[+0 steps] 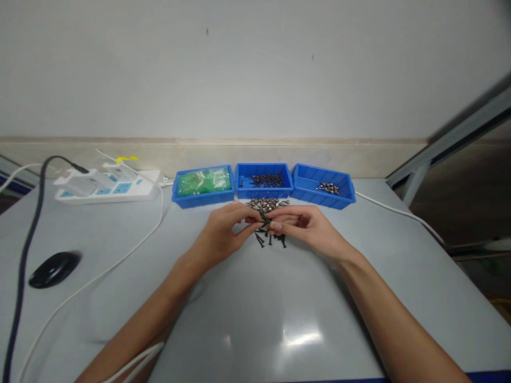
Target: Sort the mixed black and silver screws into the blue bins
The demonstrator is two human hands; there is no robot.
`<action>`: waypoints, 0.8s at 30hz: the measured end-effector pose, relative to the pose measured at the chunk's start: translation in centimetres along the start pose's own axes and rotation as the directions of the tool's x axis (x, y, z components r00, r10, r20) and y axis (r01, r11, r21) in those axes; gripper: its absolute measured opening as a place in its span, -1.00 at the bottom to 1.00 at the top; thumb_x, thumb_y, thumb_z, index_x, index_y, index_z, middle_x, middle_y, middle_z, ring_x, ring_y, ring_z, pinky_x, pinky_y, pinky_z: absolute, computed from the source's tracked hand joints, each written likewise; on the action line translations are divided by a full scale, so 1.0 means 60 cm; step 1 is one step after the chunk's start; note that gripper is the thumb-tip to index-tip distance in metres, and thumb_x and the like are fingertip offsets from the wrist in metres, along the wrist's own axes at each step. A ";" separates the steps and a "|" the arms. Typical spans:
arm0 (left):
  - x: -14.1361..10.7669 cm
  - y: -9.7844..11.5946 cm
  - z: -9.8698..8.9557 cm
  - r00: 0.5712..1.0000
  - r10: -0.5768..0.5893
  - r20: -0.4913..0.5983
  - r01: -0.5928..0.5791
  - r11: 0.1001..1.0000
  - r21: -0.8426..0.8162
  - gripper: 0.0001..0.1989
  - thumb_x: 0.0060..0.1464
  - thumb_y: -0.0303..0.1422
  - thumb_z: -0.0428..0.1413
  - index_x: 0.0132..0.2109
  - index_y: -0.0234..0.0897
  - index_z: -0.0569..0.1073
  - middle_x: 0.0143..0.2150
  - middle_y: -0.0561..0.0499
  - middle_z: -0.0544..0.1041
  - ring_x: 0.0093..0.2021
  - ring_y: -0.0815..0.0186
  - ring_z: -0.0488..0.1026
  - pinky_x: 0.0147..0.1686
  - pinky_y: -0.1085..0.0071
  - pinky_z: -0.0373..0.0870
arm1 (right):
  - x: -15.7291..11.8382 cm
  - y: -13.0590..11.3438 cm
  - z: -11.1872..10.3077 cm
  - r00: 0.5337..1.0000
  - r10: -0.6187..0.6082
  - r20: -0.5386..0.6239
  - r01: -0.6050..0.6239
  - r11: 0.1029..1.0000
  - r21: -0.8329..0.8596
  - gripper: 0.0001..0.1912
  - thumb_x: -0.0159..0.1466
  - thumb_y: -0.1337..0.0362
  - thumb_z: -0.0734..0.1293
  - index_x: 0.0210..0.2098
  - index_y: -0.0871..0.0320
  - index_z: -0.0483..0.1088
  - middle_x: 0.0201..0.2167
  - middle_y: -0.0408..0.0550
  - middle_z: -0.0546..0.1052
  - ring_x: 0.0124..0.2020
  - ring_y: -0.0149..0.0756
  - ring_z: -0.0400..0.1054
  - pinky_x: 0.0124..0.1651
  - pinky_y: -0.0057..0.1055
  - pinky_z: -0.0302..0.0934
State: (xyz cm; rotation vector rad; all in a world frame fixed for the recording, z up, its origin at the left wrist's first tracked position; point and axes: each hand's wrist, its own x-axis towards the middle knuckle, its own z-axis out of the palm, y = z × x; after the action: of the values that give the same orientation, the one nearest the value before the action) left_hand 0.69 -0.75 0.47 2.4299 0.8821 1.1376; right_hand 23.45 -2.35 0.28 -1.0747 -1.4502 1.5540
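My left hand (225, 232) and my right hand (307, 229) meet over a pile of metal screws (269, 204) on the grey table. The fingers of both hands are closed around a few dark screws (264, 217) between them. How many each hand grips is hard to make out. Several loose dark screws (260, 241) lie on the table just below my fingertips. Behind the pile, the middle blue bin (263, 194) contains dark screws. Shinier small metal fasteners (329, 188) lie in the right blue bin (319, 199).
The left blue bin (203, 200) holds green plastic packets (204, 181). A white power strip (115, 196) with plugged-in adapters stands at the back left. A black mouse (55, 269) sits nearer, among cables (99, 274). A wall (255, 80) rises behind the bins.
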 end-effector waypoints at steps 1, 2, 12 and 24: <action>0.000 0.000 0.000 1.000 -0.003 -0.002 0.003 1.000 0.001 -0.96 0.18 -0.49 0.24 -0.23 -0.28 0.53 -0.36 0.05 0.57 -0.35 0.38 0.48 -0.30 0.47 0.39 | 0.001 -0.001 0.001 1.000 0.010 0.001 -0.010 1.000 0.022 -0.71 0.15 0.15 0.55 -0.15 0.11 0.63 -0.31 -0.04 0.69 -0.27 -0.30 0.58 -0.16 -0.38 0.44; 0.000 0.001 0.000 1.000 -0.012 0.003 0.012 1.000 0.001 -0.96 0.18 -0.48 0.24 -0.23 -0.27 0.54 -0.37 0.05 0.57 -0.35 0.38 0.48 -0.30 0.47 0.40 | 0.002 -0.001 0.003 1.000 0.018 -0.005 -0.017 0.999 0.039 -0.73 0.14 0.17 0.56 -0.18 0.11 0.64 -0.33 -0.04 0.69 -0.29 -0.31 0.58 -0.17 -0.39 0.44; -0.009 -0.005 0.002 0.966 -0.074 0.246 0.074 0.997 0.009 -0.95 0.19 -0.47 0.21 -0.19 -0.28 0.55 -0.31 0.01 0.58 -0.30 0.33 0.52 -0.27 0.44 0.41 | -0.002 -0.005 -0.006 0.998 0.070 -0.010 -0.070 0.995 -0.070 -0.83 0.16 0.17 0.53 -0.34 0.14 0.65 -0.47 -0.03 0.66 -0.45 -0.33 0.51 -0.29 -0.39 0.41; -0.012 -0.011 0.009 0.858 -0.098 0.505 0.059 0.994 0.092 -0.89 0.26 -0.51 0.09 -0.23 -0.31 0.50 -0.20 -0.05 0.53 -0.19 0.25 0.48 -0.18 0.36 0.40 | 0.006 -0.009 0.006 0.933 -0.221 -0.285 0.225 0.974 -0.020 -0.60 0.19 0.20 0.52 0.03 -0.02 0.56 0.12 -0.06 0.58 0.16 -0.14 0.47 0.24 -0.11 0.35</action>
State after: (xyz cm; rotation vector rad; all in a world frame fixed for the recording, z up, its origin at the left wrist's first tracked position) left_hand 0.48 -0.72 -0.62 2.5356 0.8429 0.3917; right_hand 22.97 -2.12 0.79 -1.0385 -1.3108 1.1928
